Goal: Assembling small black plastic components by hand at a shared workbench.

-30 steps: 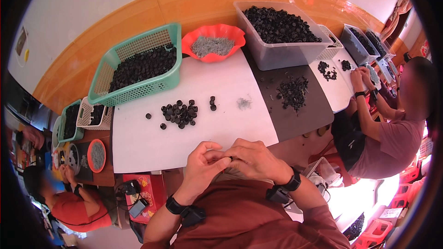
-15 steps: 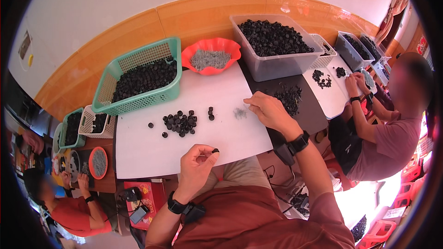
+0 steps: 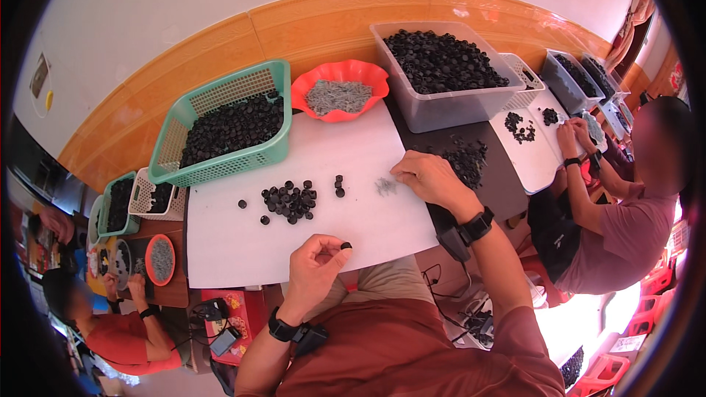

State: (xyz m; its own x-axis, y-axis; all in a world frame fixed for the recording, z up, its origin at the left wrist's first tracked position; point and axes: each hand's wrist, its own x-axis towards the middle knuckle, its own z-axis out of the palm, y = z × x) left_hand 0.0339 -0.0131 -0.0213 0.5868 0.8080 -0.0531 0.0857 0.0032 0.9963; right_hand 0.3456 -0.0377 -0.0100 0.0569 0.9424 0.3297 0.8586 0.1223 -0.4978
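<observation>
My left hand point(image 3: 315, 266) is closed at the near edge of the white sheet point(image 3: 228, 254), pinching a small black cap point(image 3: 346, 245) between thumb and fingertips. To its upper right, the fingers of my right hand point(image 3: 435, 180) are pressed together beside a little heap of thin grey pins point(image 3: 384, 187). Whether a pin is between those fingertips is too small to tell. A loose pile of black caps point(image 3: 290, 202) lies mid-sheet, with a few strays to its left. Some more caps point(image 3: 339, 186) stand apart in a short row between that pile and the pins.
Along the wall stand a green basket point(image 3: 220, 165) of black caps, a red bowl point(image 3: 340, 71) of grey pins and a clear bin point(image 3: 456, 106) of black parts. Dark scraps point(image 3: 465, 162) lie right of the sheet. Co-workers sit left point(image 3: 140, 331) and right point(image 3: 625, 228).
My right fingertips have come slightly closer to the grey pins. The left hand still holds the black cap in nearly the same place. The whole view has shifted a little.
</observation>
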